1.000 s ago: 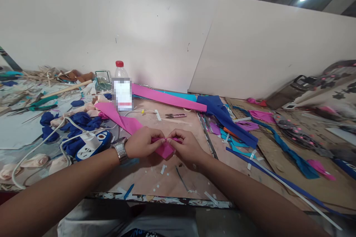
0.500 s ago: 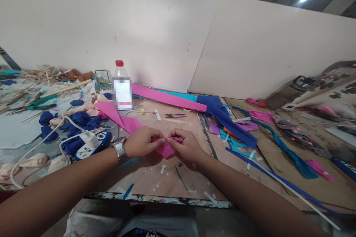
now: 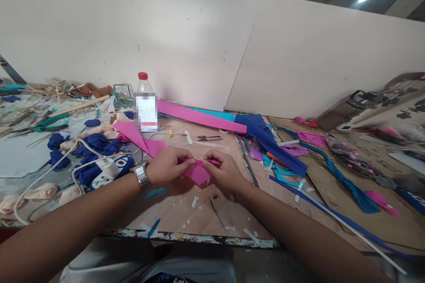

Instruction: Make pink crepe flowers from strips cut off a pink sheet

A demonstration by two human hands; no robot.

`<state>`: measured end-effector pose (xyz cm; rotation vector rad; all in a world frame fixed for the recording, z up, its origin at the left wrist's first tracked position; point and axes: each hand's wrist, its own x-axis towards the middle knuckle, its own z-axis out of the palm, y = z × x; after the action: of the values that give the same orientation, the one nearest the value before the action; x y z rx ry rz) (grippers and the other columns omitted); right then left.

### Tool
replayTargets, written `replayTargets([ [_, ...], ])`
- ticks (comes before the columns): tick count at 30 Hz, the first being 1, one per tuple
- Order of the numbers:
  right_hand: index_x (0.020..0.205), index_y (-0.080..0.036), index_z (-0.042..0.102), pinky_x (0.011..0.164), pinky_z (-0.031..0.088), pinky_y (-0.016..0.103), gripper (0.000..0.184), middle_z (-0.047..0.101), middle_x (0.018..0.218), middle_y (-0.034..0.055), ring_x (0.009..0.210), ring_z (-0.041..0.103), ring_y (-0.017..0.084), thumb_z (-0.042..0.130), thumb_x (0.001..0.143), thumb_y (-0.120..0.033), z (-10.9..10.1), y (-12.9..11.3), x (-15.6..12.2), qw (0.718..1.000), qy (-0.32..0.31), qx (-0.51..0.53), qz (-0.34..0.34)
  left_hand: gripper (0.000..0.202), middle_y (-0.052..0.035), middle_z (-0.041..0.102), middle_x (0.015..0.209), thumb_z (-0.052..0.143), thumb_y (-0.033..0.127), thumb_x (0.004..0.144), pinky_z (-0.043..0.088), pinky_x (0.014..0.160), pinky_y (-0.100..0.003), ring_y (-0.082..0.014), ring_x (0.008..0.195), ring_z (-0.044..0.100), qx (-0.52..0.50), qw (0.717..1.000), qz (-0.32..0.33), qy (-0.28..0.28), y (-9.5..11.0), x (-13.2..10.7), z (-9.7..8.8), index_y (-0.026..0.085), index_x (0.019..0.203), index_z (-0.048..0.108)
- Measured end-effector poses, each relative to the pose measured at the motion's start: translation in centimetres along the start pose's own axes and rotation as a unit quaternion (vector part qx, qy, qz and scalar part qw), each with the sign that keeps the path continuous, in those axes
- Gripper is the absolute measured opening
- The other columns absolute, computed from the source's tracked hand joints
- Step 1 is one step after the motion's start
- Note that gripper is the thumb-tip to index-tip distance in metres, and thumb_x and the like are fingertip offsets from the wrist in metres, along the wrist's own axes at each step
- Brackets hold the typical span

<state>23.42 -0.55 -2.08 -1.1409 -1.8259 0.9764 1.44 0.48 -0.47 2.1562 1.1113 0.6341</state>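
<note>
Both of my hands pinch a folded pink foam piece (image 3: pixel 198 172) just above the worktable (image 3: pixel 186 212). My left hand (image 3: pixel 169 166), with a metal watch (image 3: pixel 141 174) on its wrist, grips the piece's left end with closed fingers. My right hand (image 3: pixel 223 171) grips its right end, fingers curled. A longer pink sheet (image 3: pixel 139 138) trails from the piece toward the back left.
A plastic bottle (image 3: pixel 145 102) with a red cap stands behind. A power strip (image 3: pixel 108 170) with white cables, blue and cream fabric roses (image 3: pixel 94 143), small snips (image 3: pixel 209 138), a pink strip (image 3: pixel 199 117), blue strips (image 3: pixel 275 143) and scraps lie around. White panels rise at the back.
Both hands have lifted slightly and moved a little away from me with the pink piece, which now hangs folded lower between the fingers.
</note>
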Motion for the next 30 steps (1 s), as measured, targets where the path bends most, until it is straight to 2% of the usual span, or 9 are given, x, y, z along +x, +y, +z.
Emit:
replayTargets([
  [5,0.091,-0.017,0.072,0.068,0.056,0.03,0.02,0.071,0.088,0.0042,0.079,0.064,0.018,0.067,0.087,-0.035,0.05,0.16,0.05,1.0,-0.026,0.012,0.007,0.039,-0.002,0.069,0.072,0.05,0.045,0.098,0.036,0.06,-0.025,-0.0133,0.064,0.056,0.007,1.0,0.006,-0.011,0.02,-0.1,0.25,0.017,0.085,0.073],
  [10,0.088,-0.016,0.071,0.051,0.057,0.024,0.025,0.069,0.084,0.0046,0.071,0.063,0.017,0.069,0.085,-0.041,0.26,0.46,-0.11,0.997,-0.024,0.056,0.048,0.039,-0.002,0.068,0.071,0.049,0.045,0.098,0.036,0.059,-0.024,-0.0128,0.063,0.055,0.003,1.0,0.009,-0.019,0.05,-0.15,0.31,0.016,0.083,0.072],
  [12,0.088,-0.017,0.071,0.049,0.056,0.023,0.024,0.069,0.083,0.0046,0.069,0.063,0.016,0.069,0.085,-0.04,0.21,0.46,-0.12,0.997,-0.021,0.057,0.052,0.039,-0.0018,0.069,0.071,0.05,0.045,0.098,0.036,0.059,-0.024,-0.0129,0.063,0.056,0.001,1.0,0.006,-0.018,0.03,-0.09,0.2,0.017,0.084,0.072],
  [21,0.084,-0.016,0.072,0.064,0.053,0.027,0.016,0.072,0.08,0.0043,0.072,0.064,0.017,0.066,0.086,-0.031,-0.15,0.26,0.2,1.0,-0.013,-0.016,-0.005,0.04,-0.0009,0.065,0.069,0.05,0.047,0.097,0.033,0.056,-0.024,-0.0122,0.061,0.053,0.009,1.0,0.004,-0.03,-0.2,-0.09,0.32,0.016,0.083,0.071],
  [25,0.086,-0.017,0.073,0.069,0.051,0.028,0.013,0.074,0.082,0.0043,0.075,0.066,0.018,0.065,0.087,-0.027,-0.03,0.45,0.17,0.999,-0.017,-0.029,-0.018,0.042,0.0005,0.057,0.062,0.05,0.048,0.097,0.029,0.054,-0.024,-0.0112,0.058,0.047,0.024,0.999,0.011,-0.042,-0.17,-0.19,0.56,0.015,0.078,0.069],
  [30,0.087,-0.018,0.074,0.073,0.052,0.028,0.011,0.075,0.086,0.0047,0.079,0.067,0.018,0.068,0.086,-0.027,-0.01,0.25,0.14,0.998,-0.016,-0.048,-0.023,0.04,0.0007,0.058,0.064,0.049,0.045,0.098,0.029,0.054,-0.024,-0.011,0.058,0.047,0.01,0.998,0.017,-0.052,-0.19,-0.17,0.59,0.016,0.08,0.069],
])
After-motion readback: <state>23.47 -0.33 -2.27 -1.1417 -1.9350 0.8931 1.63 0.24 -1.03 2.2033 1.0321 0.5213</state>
